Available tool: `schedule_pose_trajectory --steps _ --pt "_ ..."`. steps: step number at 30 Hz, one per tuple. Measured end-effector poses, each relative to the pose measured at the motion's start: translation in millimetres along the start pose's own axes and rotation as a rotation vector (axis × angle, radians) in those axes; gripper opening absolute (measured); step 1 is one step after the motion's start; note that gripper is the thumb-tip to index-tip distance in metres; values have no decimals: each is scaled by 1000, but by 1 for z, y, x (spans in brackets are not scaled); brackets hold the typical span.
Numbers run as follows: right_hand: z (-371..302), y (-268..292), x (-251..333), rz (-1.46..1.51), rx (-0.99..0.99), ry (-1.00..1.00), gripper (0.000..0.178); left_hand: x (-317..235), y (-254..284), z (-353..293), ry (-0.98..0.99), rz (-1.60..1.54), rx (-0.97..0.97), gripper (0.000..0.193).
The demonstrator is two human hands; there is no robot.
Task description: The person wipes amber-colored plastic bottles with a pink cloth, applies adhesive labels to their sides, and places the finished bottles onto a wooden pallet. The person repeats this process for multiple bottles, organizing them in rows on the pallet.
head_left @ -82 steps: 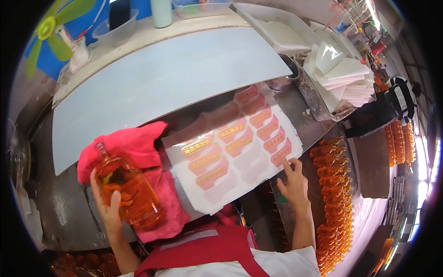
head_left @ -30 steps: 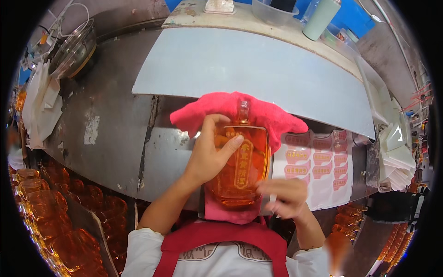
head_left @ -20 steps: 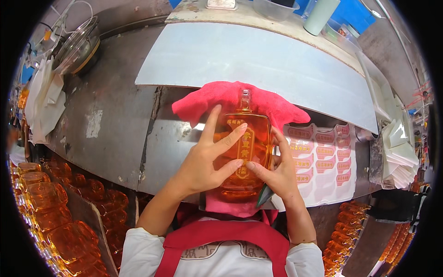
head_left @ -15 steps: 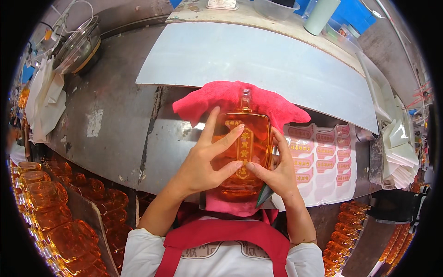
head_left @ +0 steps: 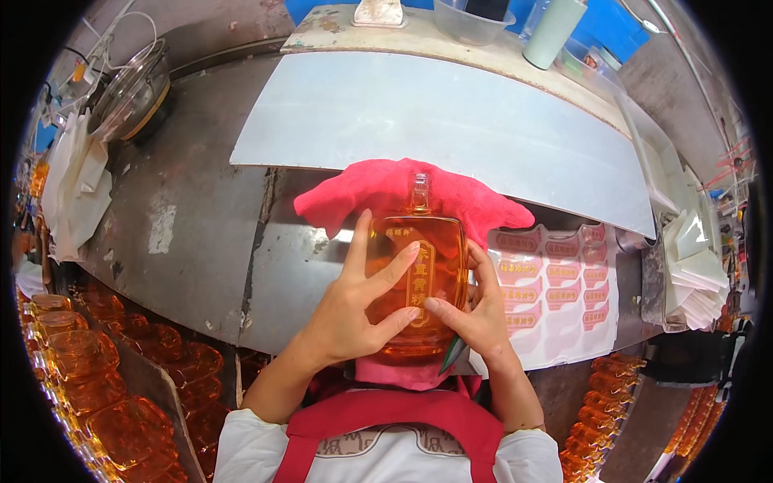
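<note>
A flat glass bottle [head_left: 443, 253] of amber liquid lies on a pink-red cloth [head_left: 354, 189], its neck pointing away from me. A long narrow label [head_left: 419, 278] with gold characters runs down its front. My left hand [head_left: 354, 302] rests over the bottle's left part with fingers spread, index fingertip and thumb on the label. Around the right side my right hand [head_left: 481, 310] grips the bottle, thumb across the front by the label's lower end. A dark green flat piece [head_left: 453, 354] sticks out below that hand; I cannot tell whether the hand holds it.
Right of the cloth lies a sheet of pink and gold labels [head_left: 551, 282]. Beyond is a pale board [head_left: 443, 117]. Amber bottles stand low on the left [head_left: 129, 435] and right [head_left: 596, 419]. White papers [head_left: 694, 282] fill a tray at right; a glass lid [head_left: 133, 84] sits far left.
My view has shifted a little, so everything sits slightly lower. My left thumb has slid a little toward the bottle's base; my right hand keeps its grip.
</note>
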State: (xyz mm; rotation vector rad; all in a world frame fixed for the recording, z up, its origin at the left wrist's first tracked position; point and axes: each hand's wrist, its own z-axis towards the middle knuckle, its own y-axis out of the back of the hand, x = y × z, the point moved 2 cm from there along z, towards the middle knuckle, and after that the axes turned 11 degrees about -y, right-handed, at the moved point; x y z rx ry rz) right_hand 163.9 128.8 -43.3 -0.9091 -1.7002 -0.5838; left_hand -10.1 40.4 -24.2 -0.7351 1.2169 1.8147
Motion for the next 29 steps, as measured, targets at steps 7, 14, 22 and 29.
schedule_pose_trajectory --steps 7,14,22,29 --pt "4 5 -12 133 21 -8 66 1 3 0 15 0 4 68" --pt "-17 85 -33 431 -106 -466 39 0 3 1 11 -14 -8 66" --pt "-6 -14 89 -769 129 405 29 2 5 1 -28 36 -52 87" --pt "85 -23 104 -781 94 705 30 10 2 -1 -35 -23 -104 103"
